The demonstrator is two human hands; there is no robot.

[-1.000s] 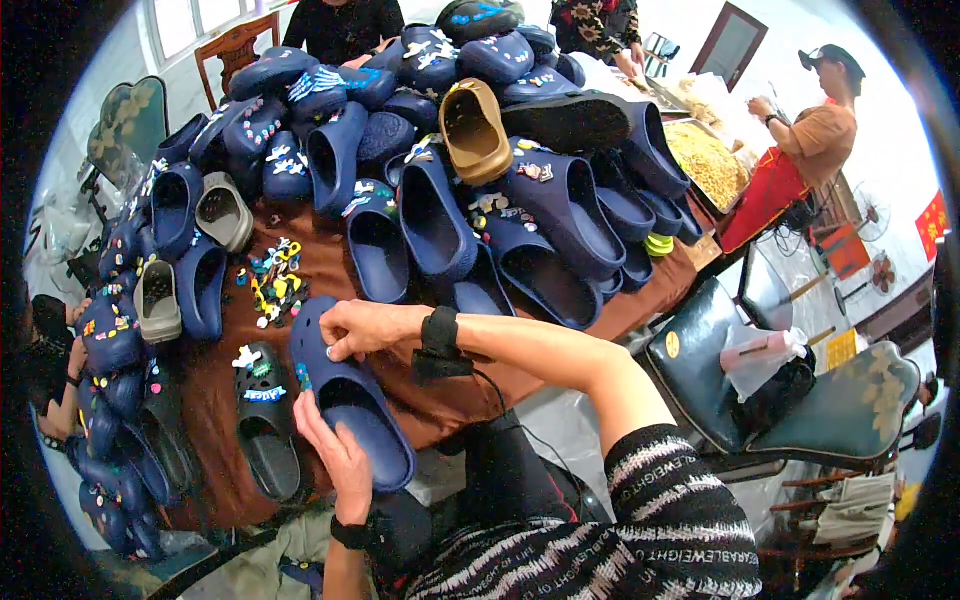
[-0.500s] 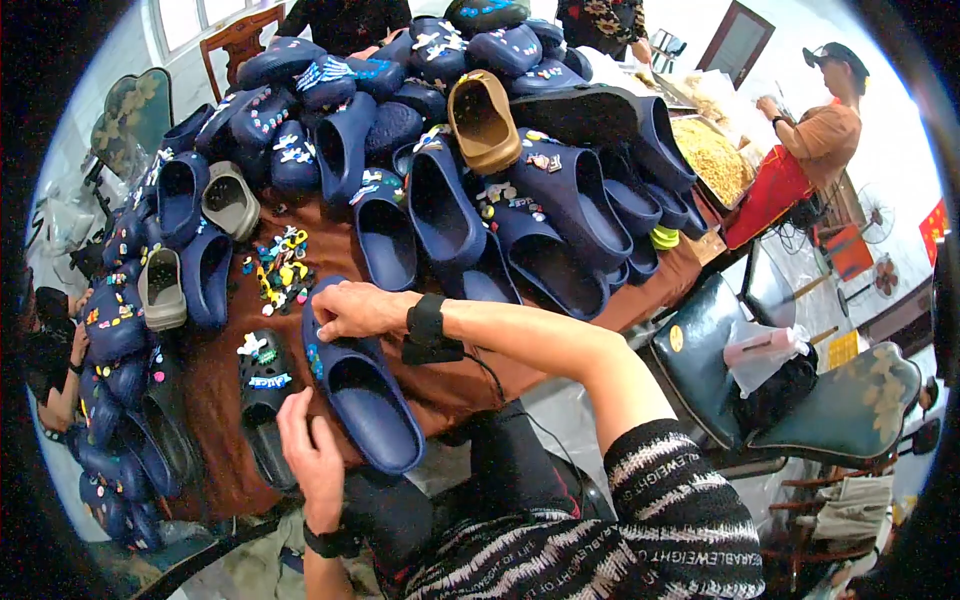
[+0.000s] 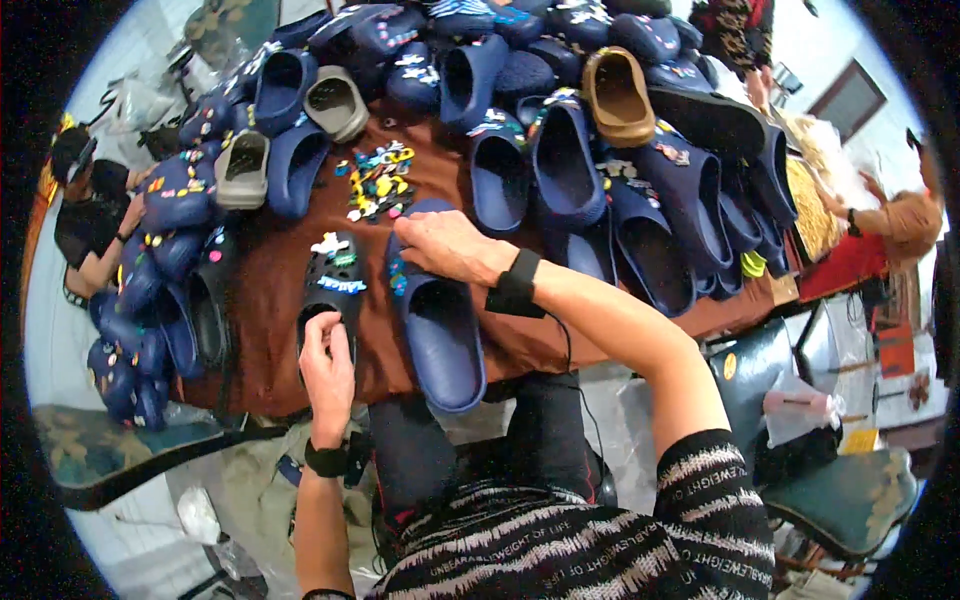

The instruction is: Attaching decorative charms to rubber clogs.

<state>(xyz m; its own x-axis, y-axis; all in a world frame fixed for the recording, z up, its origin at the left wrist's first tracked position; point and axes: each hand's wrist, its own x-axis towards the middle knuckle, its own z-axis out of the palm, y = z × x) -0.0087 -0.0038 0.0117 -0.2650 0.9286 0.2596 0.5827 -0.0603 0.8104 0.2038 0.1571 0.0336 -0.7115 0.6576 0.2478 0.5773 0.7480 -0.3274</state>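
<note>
A navy blue clog (image 3: 445,350) lies on the brown cloth in front of me, its open heel toward me. My right hand (image 3: 450,245) rests on its toe, fingers drawn together; whatever they pinch is hidden. Small blue charms (image 3: 398,272) show along the clog's left side. To its left lies a black clog (image 3: 322,300) with a white charm (image 3: 328,243) and a blue lettered charm (image 3: 340,286) on its top. Over its heel end, my left hand (image 3: 330,365) has its fingers curled together, and their contents cannot be seen. Beyond the clogs is a pile of colourful charms (image 3: 380,185).
Many navy clogs are heaped at the back and left, among them a brown clog (image 3: 618,100) and two grey clogs (image 3: 338,105). A person (image 3: 90,215) is at the far left, another (image 3: 890,225) at the right. Chairs (image 3: 845,500) stand at the right.
My view has shifted, so the table sits further right and higher. My left hand's fingers, spread apart before, are now curled together over the black clog. My right hand stays on the blue clog's toe.
</note>
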